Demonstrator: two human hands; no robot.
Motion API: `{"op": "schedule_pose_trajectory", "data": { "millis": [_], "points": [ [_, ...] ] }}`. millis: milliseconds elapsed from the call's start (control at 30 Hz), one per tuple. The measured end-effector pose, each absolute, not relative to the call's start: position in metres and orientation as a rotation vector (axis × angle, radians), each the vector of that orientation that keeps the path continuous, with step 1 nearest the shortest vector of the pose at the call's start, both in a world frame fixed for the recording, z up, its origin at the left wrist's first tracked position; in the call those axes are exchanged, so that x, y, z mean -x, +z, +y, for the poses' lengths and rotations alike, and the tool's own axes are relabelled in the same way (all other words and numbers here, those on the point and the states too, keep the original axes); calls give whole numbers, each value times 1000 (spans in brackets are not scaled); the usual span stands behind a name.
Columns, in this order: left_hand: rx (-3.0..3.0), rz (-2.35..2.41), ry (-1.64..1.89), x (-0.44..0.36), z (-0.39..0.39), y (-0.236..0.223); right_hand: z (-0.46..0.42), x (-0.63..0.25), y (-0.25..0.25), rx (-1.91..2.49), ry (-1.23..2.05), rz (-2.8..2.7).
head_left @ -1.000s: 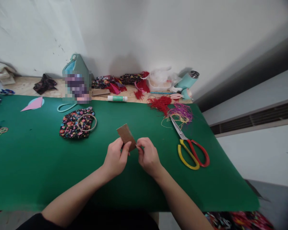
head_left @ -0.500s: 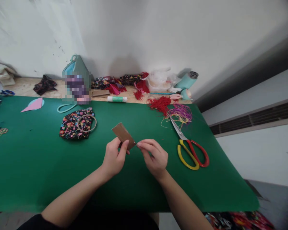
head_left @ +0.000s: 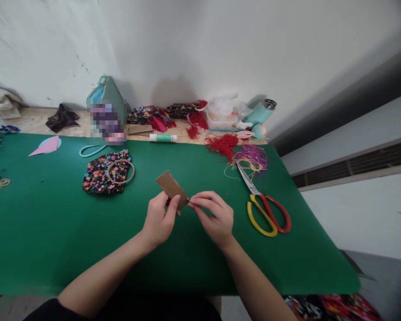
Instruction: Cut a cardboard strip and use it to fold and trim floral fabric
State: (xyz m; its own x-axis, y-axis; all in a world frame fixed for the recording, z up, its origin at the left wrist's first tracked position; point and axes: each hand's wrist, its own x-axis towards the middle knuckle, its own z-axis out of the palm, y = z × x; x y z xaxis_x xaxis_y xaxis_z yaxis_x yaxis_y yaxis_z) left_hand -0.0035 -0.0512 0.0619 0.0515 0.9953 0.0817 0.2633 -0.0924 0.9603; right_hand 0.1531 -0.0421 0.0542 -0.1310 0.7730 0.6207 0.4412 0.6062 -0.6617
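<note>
Between thumb and fingers, my left hand grips a flat brown piece of cardboard, tilted above the green table. My right hand is pinched at the cardboard's right edge; whatever lies between the fingertips is too small to make out. To the left lies a black floral cloth pouch with a thin ring resting on it. Scissors with one yellow and one red handle lie to the right of my right hand.
Red threads and purple threads lie near the scissors' tips. A glue stick, a teal bag and a turquoise bottle line the wall side. A pink paper piece sits at left.
The cardboard has tilted further to the left in my left hand. My right hand drew slightly away from its edge, then came back to it.
</note>
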Motion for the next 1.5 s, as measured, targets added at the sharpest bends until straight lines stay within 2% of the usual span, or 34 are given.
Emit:
{"op": "schedule_pose_trajectory", "data": {
  "millis": [533,700,900,1200,1500],
  "points": [
    [-1680,1339,1057,3,-52,58,-38,-154,49,1054,400,-1931],
    [-1489,1370,1116,6,-46,60,-39,-152,45,1047,314,-1957],
    [-1076,1321,1319,22,-28,67,-43,-156,53,992,385,-1821],
    [-1188,1252,1147,7,-42,66,-46,-153,46,1058,510,-1654],
    [-1253,1236,1112,6,-45,62,-45,-149,55,1068,304,-1786]
  ]
}}
